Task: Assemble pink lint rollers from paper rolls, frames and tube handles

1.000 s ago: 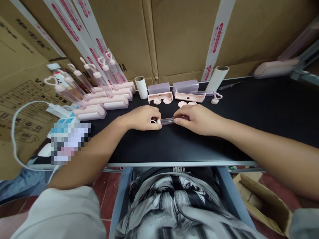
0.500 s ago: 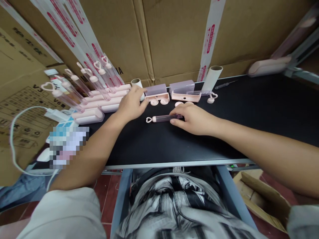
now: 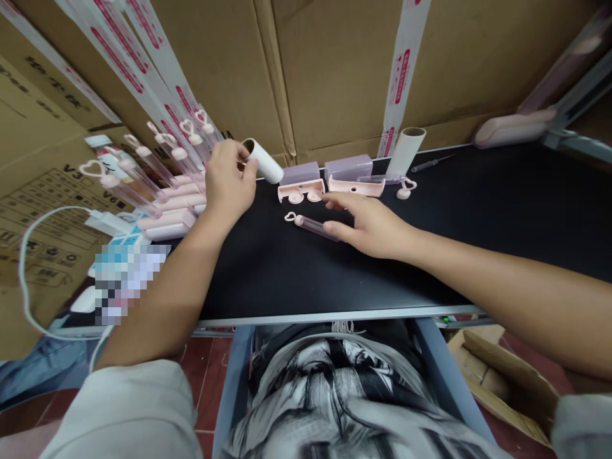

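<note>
My left hand point(image 3: 230, 182) has its fingertips closed on the upper end of a white hollow tube point(image 3: 268, 164), which leans with its open end toward the hand. Over the tabletop, my right hand point(image 3: 373, 224) is open, thumb and fingers spread apart. Under its thumb lies a clear pinkish tube point(image 3: 315, 227) with a heart-shaped loop point(image 3: 290, 217) at one end. Behind that hand sit two pink trough-shaped shells point(image 3: 301, 187), with small round pink pieces point(image 3: 296, 198) in front of the left one.
At left, several clear tubes with loops stand in pink bases point(image 3: 167, 223). Lilac blocks point(image 3: 349, 167) line the back beside another upright white tube point(image 3: 406, 152). A thin screwdriver point(image 3: 433, 164) lies farther right. Cardboard point(image 3: 329, 76) walls the back; a white power strip point(image 3: 127, 236) is at left.
My left hand has moved left and up, and the white tube has gone from upright to tilted. The clear tube has turned at an angle, and my right hand's fingers have spread.
</note>
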Action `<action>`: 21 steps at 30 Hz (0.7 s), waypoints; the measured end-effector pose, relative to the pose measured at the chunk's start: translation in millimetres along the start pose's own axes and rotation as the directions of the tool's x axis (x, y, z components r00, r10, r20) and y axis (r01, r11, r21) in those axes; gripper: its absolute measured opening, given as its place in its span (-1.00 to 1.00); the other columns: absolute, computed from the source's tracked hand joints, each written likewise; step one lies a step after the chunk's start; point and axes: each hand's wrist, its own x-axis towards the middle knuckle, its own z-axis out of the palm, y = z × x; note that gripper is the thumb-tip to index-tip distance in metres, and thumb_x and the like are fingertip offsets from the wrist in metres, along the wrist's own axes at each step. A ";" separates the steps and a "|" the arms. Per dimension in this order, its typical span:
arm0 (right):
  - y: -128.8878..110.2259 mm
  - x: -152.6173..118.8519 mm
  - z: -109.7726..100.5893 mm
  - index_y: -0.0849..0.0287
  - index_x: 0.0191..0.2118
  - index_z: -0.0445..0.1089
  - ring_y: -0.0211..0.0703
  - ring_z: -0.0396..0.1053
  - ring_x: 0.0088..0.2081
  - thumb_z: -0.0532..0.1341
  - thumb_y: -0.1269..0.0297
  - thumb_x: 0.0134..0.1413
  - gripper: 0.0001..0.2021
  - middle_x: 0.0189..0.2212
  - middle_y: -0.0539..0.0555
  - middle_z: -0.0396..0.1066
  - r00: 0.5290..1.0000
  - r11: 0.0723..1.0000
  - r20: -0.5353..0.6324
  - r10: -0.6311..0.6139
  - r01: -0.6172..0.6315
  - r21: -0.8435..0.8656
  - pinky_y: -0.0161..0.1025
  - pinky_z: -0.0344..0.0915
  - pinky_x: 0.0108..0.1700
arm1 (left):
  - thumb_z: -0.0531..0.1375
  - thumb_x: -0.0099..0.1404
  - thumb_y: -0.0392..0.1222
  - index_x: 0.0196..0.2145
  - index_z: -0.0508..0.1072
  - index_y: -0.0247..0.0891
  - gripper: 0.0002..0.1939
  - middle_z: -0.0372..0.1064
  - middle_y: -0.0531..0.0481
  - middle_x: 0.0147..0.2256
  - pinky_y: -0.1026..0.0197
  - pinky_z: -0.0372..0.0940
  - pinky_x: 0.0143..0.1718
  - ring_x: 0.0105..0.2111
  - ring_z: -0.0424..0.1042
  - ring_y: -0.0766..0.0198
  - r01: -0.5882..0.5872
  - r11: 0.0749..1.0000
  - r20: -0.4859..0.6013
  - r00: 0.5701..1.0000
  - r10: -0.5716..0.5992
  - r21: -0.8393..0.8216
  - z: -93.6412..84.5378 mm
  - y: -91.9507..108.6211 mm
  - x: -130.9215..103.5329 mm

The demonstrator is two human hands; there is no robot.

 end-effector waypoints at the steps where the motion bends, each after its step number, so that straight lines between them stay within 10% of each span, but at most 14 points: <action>1: 3.2 0.4 2.0 0.08 0.41 0.38 0.29 0.53 0.20 0.34 0.03 0.35 -0.40 0.24 0.28 0.53 0.997 0.997 -0.068 0.019 -0.014 0.073 0.29 0.43 0.27 | 0.39 0.43 0.05 -0.19 0.40 -0.18 -0.68 0.45 -0.02 -0.17 0.02 0.39 -0.05 -0.21 0.45 0.20 -0.017 0.994 -0.021 1.000 0.014 -0.111 -0.5 9.0 -2.9; 7: 19.0 8.4 7.5 -0.01 0.31 0.39 0.14 0.58 0.03 0.43 -0.18 0.22 -0.34 0.14 0.18 0.57 0.966 0.903 -0.230 0.119 -0.009 0.431 0.18 0.55 0.12 | 0.19 0.51 0.38 -0.05 0.39 -0.17 -0.48 0.54 -0.02 -0.16 0.17 0.43 -0.20 -0.27 0.53 0.25 0.000 0.899 0.214 0.971 0.104 -0.438 23.6 57.3 -37.7; 13: 20.6 16.0 -3.9 0.04 0.07 0.51 0.13 0.55 0.04 0.43 -0.03 0.23 -0.60 0.03 0.14 0.60 0.911 0.924 -0.384 0.149 0.010 0.381 0.16 0.52 0.14 | 0.28 0.45 0.05 0.10 0.60 -0.24 -0.59 0.25 -0.31 0.46 -0.37 0.10 0.43 0.44 0.19 -0.30 -0.110 0.986 0.450 0.892 0.045 0.121 33.8 55.0 -39.9; 17: 22.6 16.9 -4.3 0.03 0.06 0.51 0.13 0.54 0.04 0.42 0.05 0.22 -0.64 0.02 0.13 0.60 0.898 0.929 -0.411 0.158 0.005 0.369 0.16 0.52 0.14 | 0.29 0.40 -0.06 0.03 0.72 -0.19 -0.67 0.08 -0.22 0.56 -0.48 -0.05 0.47 0.54 -0.01 -0.39 -0.112 0.953 0.622 0.777 -0.092 0.281 34.5 51.7 -35.3; 21: 19.7 15.4 -2.8 0.03 0.06 0.50 0.13 0.55 0.02 0.42 0.08 0.20 -0.64 0.02 0.13 0.61 0.916 0.910 -0.367 0.162 0.006 0.416 0.16 0.54 0.09 | 0.30 0.37 -0.03 -0.16 0.76 -0.21 -0.73 0.21 -0.22 0.50 -0.43 0.05 0.43 0.48 0.11 -0.35 -0.119 0.948 0.649 0.753 -0.108 0.296 31.2 55.5 -34.4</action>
